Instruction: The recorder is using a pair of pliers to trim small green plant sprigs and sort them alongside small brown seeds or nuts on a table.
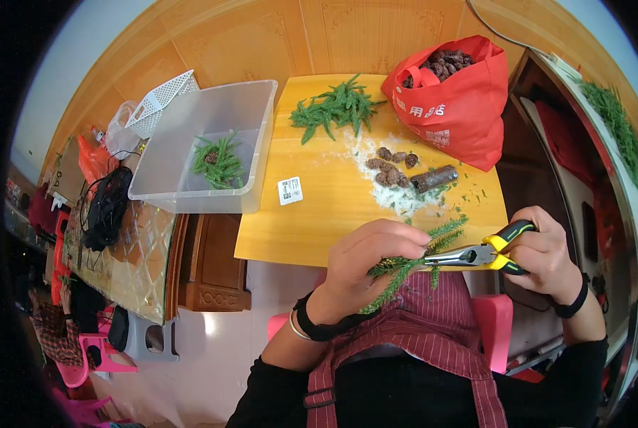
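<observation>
My left hand [376,260] is closed around a green artificial pine sprig [443,234], whose needled tips stick out past the fingers. In my right hand [543,250] are the yellow and black handles of long-nose pliers [479,255]. The pliers' metal jaws reach into the sprig beside my left fingers; what they grip there is hidden by the needles. Just beyond, on the yellow table [312,221], several brown pine cones [386,171] lie in white flakes [404,200] with a dark brown cylinder [434,178] at their right.
A red bag [454,107] full of pine cones stands at the table's far right. Loose green sprigs [337,107] lie at the back. A clear plastic bin [262,143] at the left holds a finished-looking sprig bunch [219,162] with a cone. A white label card [289,190] lies nearby.
</observation>
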Demonstrator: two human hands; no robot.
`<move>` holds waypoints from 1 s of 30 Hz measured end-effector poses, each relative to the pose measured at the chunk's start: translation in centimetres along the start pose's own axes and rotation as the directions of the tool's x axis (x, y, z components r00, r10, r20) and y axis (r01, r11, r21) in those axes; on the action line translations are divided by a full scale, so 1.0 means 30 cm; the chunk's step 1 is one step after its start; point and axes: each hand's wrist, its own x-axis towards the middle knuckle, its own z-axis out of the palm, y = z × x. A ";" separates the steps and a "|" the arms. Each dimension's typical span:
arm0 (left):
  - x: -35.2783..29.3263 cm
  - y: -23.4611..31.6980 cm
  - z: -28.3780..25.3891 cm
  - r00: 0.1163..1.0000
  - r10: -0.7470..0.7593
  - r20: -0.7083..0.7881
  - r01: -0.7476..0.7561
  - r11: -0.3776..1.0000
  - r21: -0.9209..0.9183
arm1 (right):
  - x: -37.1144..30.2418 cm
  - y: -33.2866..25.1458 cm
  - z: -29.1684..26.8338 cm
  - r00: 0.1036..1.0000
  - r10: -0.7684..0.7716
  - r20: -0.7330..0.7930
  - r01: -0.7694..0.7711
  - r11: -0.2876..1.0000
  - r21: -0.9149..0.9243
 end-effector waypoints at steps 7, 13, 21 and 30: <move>0.002 -0.001 -0.001 0.998 0.052 -0.025 -0.051 0.998 0.028 | 0.020 -0.011 0.003 1.000 0.027 -0.014 -0.026 0.999 0.041; 0.003 -0.004 -0.003 0.996 0.090 -0.014 -0.089 0.995 0.052 | 0.007 -0.004 -0.003 0.999 0.040 -0.017 -0.040 0.999 0.025; 0.008 0.012 -0.001 0.999 0.035 -0.007 -0.034 0.998 0.058 | 0.008 -0.001 0.001 0.999 0.031 -0.019 -0.030 0.999 0.035; 0.020 0.034 -0.006 0.999 -0.032 0.028 0.029 0.996 0.080 | 0.024 -0.007 -0.005 0.999 0.034 0.005 -0.034 0.999 0.024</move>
